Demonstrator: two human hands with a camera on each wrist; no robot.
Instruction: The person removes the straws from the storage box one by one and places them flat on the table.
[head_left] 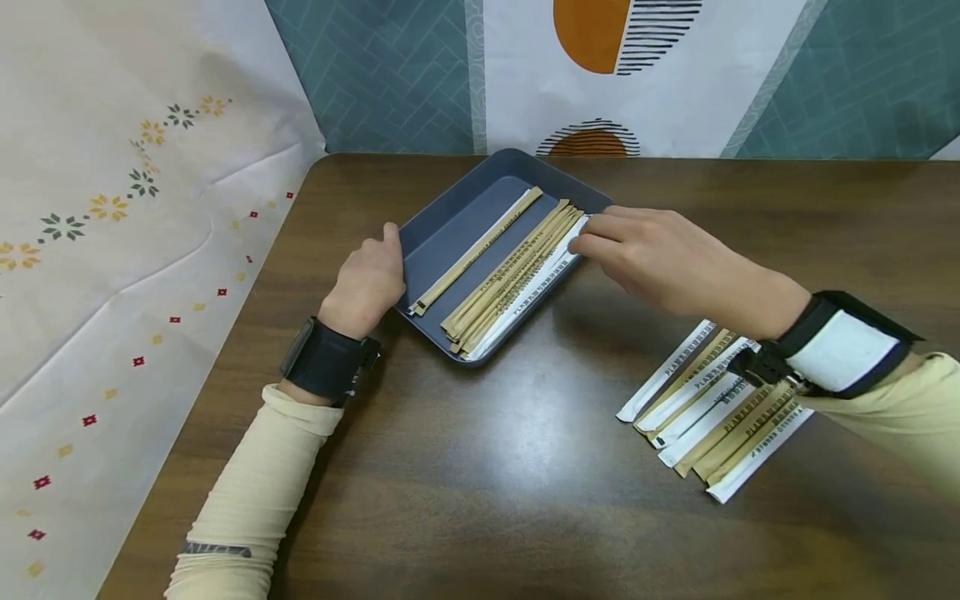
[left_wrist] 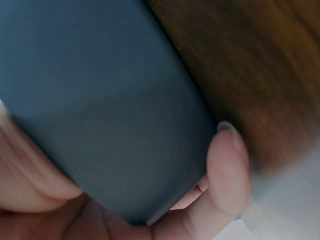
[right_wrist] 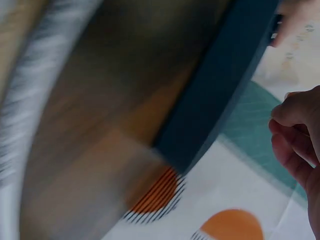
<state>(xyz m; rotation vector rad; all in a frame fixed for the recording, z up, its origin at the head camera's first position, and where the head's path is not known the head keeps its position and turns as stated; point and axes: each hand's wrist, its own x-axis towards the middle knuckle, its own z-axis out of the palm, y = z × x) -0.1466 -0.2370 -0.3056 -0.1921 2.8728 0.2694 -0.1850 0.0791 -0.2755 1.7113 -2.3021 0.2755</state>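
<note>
Head: I have the tray [head_left: 442,242] near frame centre, long axis 1-to-7 on the table [head_left: 525,467]. Left hand [head_left: 367,279] is clamped on its rim at 9 o'clock, probably to stop it sliding. Right hand [head_left: 637,250] sits at the tray's 2–3 o'clock edge, fingers bent over the upper ends of the white packets [head_left: 525,292]. Tan packets [head_left: 510,271] lie alongside, all lengthwise, I'd guess because that way they fit. A tan packet with a white strip beside it [head_left: 476,252] lies apart, toward 10. More packets [head_left: 720,408] fan out at 4 o'clock, partly under the wristband [head_left: 840,346]; the overlap leaves edges reachable, my read.

Left wrist: tray fills 10 to 12; digits wrap its corner around 6, a steadying grip I think.

Right wrist: hand at 3, thumb and fingertips together. I can't tell if a packet is pinched. Tray wall runs 1 to 6; blurry white packet at 9.
</note>
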